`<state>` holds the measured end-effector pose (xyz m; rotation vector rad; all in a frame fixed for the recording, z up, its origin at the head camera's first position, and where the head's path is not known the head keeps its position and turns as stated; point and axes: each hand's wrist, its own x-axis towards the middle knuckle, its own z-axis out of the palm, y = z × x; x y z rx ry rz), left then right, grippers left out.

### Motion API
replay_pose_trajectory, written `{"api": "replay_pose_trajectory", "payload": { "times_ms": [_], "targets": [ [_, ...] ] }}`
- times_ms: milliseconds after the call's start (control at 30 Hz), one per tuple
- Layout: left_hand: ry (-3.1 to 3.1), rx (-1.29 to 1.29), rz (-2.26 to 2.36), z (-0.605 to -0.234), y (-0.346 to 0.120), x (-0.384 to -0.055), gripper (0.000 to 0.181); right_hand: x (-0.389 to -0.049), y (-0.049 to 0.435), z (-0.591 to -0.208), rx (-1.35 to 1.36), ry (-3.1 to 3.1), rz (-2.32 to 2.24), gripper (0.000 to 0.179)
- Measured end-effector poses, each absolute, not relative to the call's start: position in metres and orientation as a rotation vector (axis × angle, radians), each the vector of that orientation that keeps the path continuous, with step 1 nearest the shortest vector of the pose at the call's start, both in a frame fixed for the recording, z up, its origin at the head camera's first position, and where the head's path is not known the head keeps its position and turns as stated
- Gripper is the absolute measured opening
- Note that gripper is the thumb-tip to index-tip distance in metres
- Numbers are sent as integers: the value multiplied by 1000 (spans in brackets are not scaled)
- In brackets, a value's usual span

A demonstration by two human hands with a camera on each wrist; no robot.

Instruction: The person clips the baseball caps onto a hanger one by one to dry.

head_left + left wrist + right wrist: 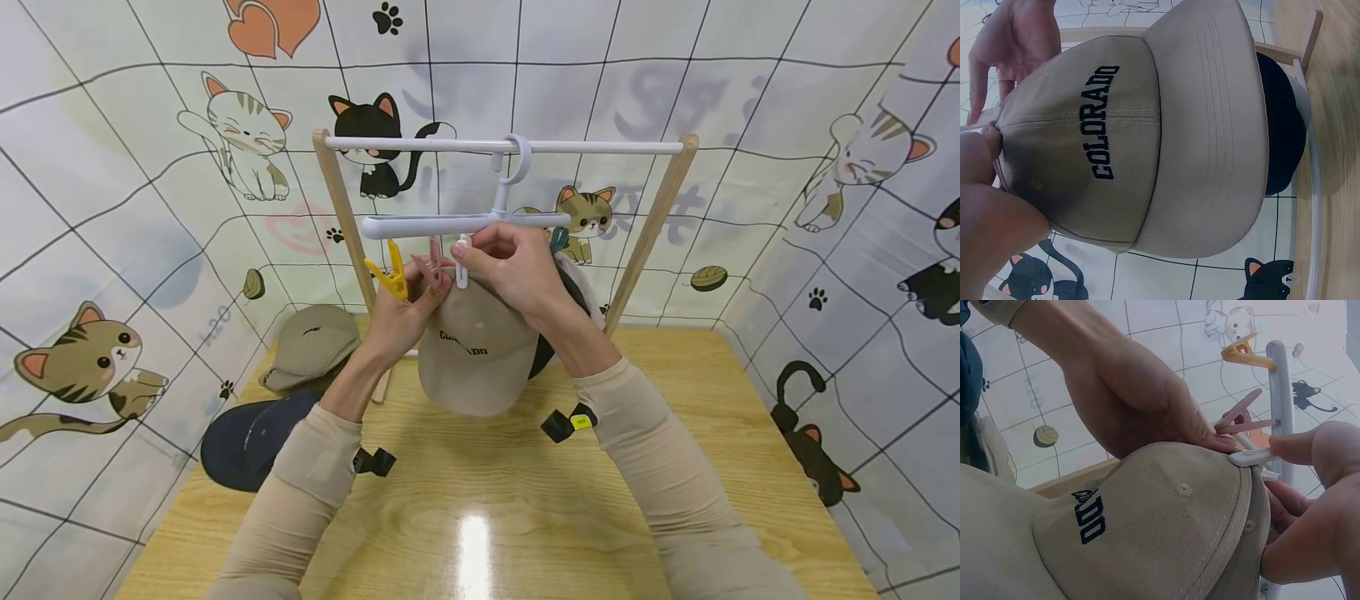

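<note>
A beige cap [476,379] lettered COLORADO hangs brim-down below a white clip hanger [427,225]. My left hand [397,321] pinches the upper edge of the cap's crown between thumb and fingers. Over the same edge sits a white clothespin [1250,456], its jaws straddling the fabric, and my right hand [521,267] pinches its end. Beside it on the hanger are a pink clothespin [1241,415] and a yellow clothespin [390,273], both without a cap. Behind the beige cap hangs a dark cap [1282,125], near a green clothespin [558,240].
The hanger hooks over the white bar [600,147] of a rack with wooden legs [652,233]. On the left of the wooden table [637,500] lie an olive-beige cap [315,342] and a navy cap [243,442]. Cat-print sheeting [480,100] surrounds the table.
</note>
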<state>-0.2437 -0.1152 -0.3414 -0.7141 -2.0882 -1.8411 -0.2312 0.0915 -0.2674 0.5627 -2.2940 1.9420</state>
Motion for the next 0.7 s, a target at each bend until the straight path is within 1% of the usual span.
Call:
{"api": "replay_pose_trajectory", "payload": {
  "times_ms": [400, 700],
  "targets": [
    [-2122, -700, -1841, -343, -119, -244, 23, -232, 93, -269, 575, -2282, 1959, 23],
    [-2117, -690, -1875, -343, -121, -243, 32, -234, 94, -272, 603, -2273, 1958, 22]
  ]
}}
